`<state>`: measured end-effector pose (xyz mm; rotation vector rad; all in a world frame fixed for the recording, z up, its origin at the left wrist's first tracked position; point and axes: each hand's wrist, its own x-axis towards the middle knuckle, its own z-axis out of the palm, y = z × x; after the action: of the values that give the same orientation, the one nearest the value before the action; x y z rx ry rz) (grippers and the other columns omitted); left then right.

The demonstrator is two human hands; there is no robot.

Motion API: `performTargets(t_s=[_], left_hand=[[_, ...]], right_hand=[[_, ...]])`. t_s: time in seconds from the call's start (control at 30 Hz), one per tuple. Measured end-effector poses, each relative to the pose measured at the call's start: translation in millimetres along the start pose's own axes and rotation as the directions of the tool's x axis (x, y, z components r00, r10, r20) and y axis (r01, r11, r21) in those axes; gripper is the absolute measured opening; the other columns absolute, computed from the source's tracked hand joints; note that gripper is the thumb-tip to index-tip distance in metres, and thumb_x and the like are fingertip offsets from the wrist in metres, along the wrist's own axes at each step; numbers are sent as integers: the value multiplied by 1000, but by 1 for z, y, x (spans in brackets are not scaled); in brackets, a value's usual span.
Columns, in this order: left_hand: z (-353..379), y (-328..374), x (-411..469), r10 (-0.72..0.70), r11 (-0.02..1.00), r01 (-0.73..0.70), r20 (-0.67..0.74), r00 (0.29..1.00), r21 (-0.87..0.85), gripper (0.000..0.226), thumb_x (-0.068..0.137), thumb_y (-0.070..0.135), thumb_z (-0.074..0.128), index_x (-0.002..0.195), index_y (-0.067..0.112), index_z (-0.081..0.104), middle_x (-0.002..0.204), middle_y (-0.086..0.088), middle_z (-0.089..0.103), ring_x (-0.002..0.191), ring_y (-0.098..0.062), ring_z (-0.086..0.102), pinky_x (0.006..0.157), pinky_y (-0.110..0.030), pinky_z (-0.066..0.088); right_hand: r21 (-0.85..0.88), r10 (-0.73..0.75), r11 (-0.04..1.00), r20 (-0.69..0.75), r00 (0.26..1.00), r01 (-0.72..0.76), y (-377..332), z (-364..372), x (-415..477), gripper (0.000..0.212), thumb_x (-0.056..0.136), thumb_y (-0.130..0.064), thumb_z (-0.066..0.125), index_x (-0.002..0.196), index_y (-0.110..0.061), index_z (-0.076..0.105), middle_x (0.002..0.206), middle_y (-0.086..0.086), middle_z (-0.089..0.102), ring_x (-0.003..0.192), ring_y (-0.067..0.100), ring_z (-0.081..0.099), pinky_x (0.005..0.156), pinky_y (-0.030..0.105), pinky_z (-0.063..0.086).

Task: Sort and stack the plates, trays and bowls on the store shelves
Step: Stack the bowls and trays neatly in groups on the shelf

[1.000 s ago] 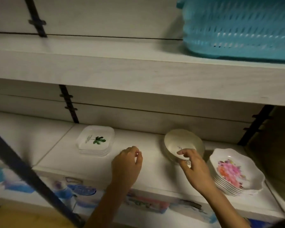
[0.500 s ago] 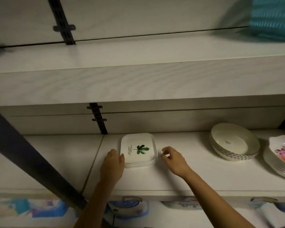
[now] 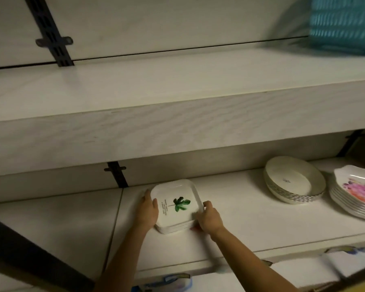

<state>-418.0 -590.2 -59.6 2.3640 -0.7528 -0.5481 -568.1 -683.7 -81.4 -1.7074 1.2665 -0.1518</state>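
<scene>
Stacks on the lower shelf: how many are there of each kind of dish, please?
Square leaf plates: 1 stack
Round cream bowls: 1 stack
Flowered plates: 1 stack
Total: 3 stacks

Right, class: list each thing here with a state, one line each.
Stack of square white leaf-print plates: on lower shelf, held both sides.
Left hand: grips stack's left edge.
Right hand: grips stack's right edge.
Round cream bowls: nested, untouched.
Floral scalloped plates: stacked, untouched.
</scene>
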Motion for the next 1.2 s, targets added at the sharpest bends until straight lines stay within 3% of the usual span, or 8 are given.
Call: performTargets(t_s=[0.2, 0.3, 0.43, 0.6, 0.7, 0.83, 1.03, 1.2], left_hand=[[10, 3, 0, 68, 995, -74, 96, 993, 62, 41, 97, 15, 36, 137, 5, 39, 141, -17, 45, 127, -30, 45, 104, -35, 36], [24, 15, -10, 110, 992, -118, 167, 980, 38, 26, 96, 14, 38, 103, 1, 60, 106, -17, 65, 96, -28, 58, 77, -27, 41], [54, 41, -29, 89, 993, -98, 128, 988, 65, 31, 91, 11, 44, 61, 15, 38, 64, -1, 46, 75, -23, 46, 63, -26, 31], [91, 68, -53, 33, 990, -35, 15, 999, 140, 20, 87, 16, 47, 70, 8, 41, 96, -21, 66, 74, -27, 51, 61, -30, 39], [108, 79, -68, 7, 994, -9, 13, 1000, 105, 19, 86, 17, 50, 80, 0, 53, 98, -23, 67, 83, -35, 64, 69, -37, 51], [122, 94, -87, 5, 992, -7, 20, 1000, 125, 15, 86, 17, 50, 77, 6, 44, 99, -24, 67, 90, -37, 62, 71, -36, 49], [135, 94, -107, -20, 997, 21, -9, 1000, 72, 34, 86, 17, 50, 57, 19, 33, 82, -17, 64, 70, -27, 53, 62, -32, 40], [135, 89, -119, -40, 999, 40, -1, 999, 36, 25, 86, 19, 53, 64, 17, 41, 72, -9, 58, 69, -28, 58, 69, -39, 53]], right_hand=[[-219, -62, 973, 44, 997, 71, 13, -49, 16, 34, 88, -18, 48, 121, -14, 54, 120, 13, 62, 111, 31, 57, 92, 33, 47], [-239, -31, 971, -27, 999, 24, 20, -80, 22, 36, 90, -18, 47, 124, -14, 55, 124, 10, 62, 116, 29, 56, 95, 32, 44], [-101, 36, 994, -125, 992, -49, 40, -109, 23, 40, 92, -23, 45, 131, -11, 47, 124, 13, 61, 114, 31, 57, 99, 36, 44], [345, -19, 938, 173, 985, -42, 65, -134, -5, 43, 87, 0, 53, 126, -9, 36, 119, 6, 52, 107, 26, 50, 93, 39, 48], [280, -83, 960, 245, 966, 11, 82, -145, -19, 48, 85, 3, 55, 125, -16, 35, 106, -3, 51, 105, 21, 49, 82, 28, 45], [231, -93, 972, 166, 982, 53, 104, -158, -18, 57, 85, 0, 55, 137, -14, 37, 112, 3, 54, 105, 22, 52, 91, 34, 45], [207, -107, 976, 174, 979, 70, 118, -170, -26, 60, 84, -2, 57, 139, -17, 37, 115, 6, 56, 107, 25, 54, 100, 40, 45], [205, -141, 973, 152, 978, 109, 126, -170, -40, 57, 85, -2, 55, 137, -19, 41, 118, 8, 60, 103, 23, 55, 97, 36, 47]])
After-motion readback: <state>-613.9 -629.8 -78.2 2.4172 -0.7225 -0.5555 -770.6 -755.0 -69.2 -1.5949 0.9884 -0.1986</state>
